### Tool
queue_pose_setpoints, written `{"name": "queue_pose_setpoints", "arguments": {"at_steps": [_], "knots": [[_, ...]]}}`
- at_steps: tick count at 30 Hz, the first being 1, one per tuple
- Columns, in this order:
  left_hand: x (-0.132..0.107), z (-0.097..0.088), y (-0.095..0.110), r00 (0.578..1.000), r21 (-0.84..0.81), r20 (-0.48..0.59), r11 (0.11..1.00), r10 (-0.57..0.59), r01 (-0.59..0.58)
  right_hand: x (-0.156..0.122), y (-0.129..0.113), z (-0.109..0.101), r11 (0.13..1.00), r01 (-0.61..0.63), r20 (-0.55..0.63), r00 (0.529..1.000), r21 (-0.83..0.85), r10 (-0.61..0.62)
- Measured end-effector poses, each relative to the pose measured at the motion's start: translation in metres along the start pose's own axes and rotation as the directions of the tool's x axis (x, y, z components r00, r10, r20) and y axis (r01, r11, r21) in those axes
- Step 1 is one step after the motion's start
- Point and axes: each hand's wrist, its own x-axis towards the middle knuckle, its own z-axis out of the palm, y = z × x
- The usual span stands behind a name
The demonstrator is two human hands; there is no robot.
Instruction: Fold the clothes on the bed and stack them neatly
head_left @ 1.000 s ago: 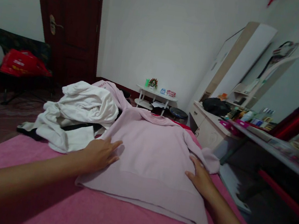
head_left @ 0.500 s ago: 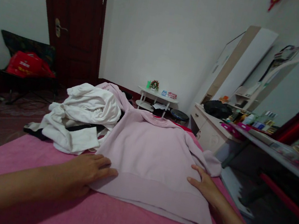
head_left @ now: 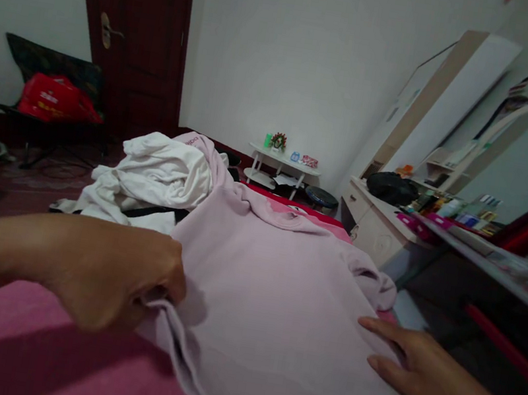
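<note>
A pale pink sweatshirt [head_left: 273,292] lies spread on the pink bed cover [head_left: 43,356]. My left hand [head_left: 116,274] is closed, pinching the sweatshirt's lower left hem and lifting it a little off the cover. My right hand [head_left: 408,364] lies flat with fingers stretched out on the sweatshirt's right edge, near the crumpled right sleeve [head_left: 369,277].
A heap of white clothes [head_left: 152,176] lies on the bed behind my left hand. A dark red door [head_left: 134,37], a chair with a red bag [head_left: 54,99], a small white table [head_left: 282,164] and a cluttered desk [head_left: 444,229] surround the bed.
My left hand went from lying flat to pinching the hem and raising it. My right hand slid down the right edge. The view moved closer to the sweatshirt.
</note>
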Motion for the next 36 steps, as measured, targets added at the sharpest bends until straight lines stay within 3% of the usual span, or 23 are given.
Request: {"name": "queue_pose_setpoints", "arguments": {"at_steps": [2, 3, 5, 7, 10, 13, 18, 24, 28, 31, 36], "knots": [[0.005, -0.001, 0.008, 0.958, -0.229, 0.275, 0.973, 0.085, -0.021, 0.002, -0.01, -0.004, 0.995, -0.02, 0.012, 1.0, -0.102, 0.021], [0.012, 0.001, 0.01, 0.925, -0.305, 0.36, 0.952, 0.122, -0.007, 0.008, -0.016, -0.006, 0.991, -0.022, -0.01, 1.0, -0.131, 0.02], [0.033, 0.008, 0.01, 0.909, -0.311, 0.392, 0.95, 0.143, -0.016, 0.031, -0.03, -0.007, 0.992, 0.016, -0.084, 0.996, -0.123, -0.026], [0.063, 0.018, 0.004, 0.934, -0.178, 0.318, 0.978, 0.165, -0.113, 0.062, -0.044, -0.005, 0.994, 0.104, -0.142, 0.984, -0.025, -0.106], [0.119, 0.038, -0.012, 0.971, 0.104, 0.088, 0.967, 0.223, -0.231, 0.116, -0.063, 0.01, 0.94, 0.209, -0.137, 0.974, 0.27, -0.178], [0.175, 0.059, -0.032, 0.98, 0.229, -0.137, 0.968, 0.141, -0.108, 0.165, -0.076, 0.032, 0.837, 0.18, -0.141, 0.982, 0.516, -0.125], [0.239, 0.087, -0.058, 0.929, 0.263, -0.367, 0.953, -0.047, 0.152, 0.222, -0.087, 0.065, 0.834, 0.215, -0.329, 0.943, 0.508, -0.043], [0.263, 0.11, -0.072, 0.856, 0.279, -0.517, 0.942, -0.016, 0.186, 0.27, -0.09, 0.09, 0.904, 0.114, -0.416, 0.906, 0.413, 0.076], [0.267, 0.117, -0.078, 0.825, 0.251, -0.564, 0.946, -0.031, 0.207, 0.305, -0.084, 0.095, 0.97, -0.042, -0.327, 0.937, 0.237, 0.121], [0.268, 0.119, -0.08, 0.821, 0.239, -0.57, 0.953, -0.019, 0.188, 0.331, -0.081, 0.09, 0.97, -0.119, -0.261, 0.95, 0.214, 0.174], [0.268, 0.12, -0.082, 0.832, 0.229, -0.555, 0.963, 0.008, 0.143, 0.344, -0.084, 0.09, 0.971, -0.11, -0.378, 0.907, 0.214, 0.186]]}}
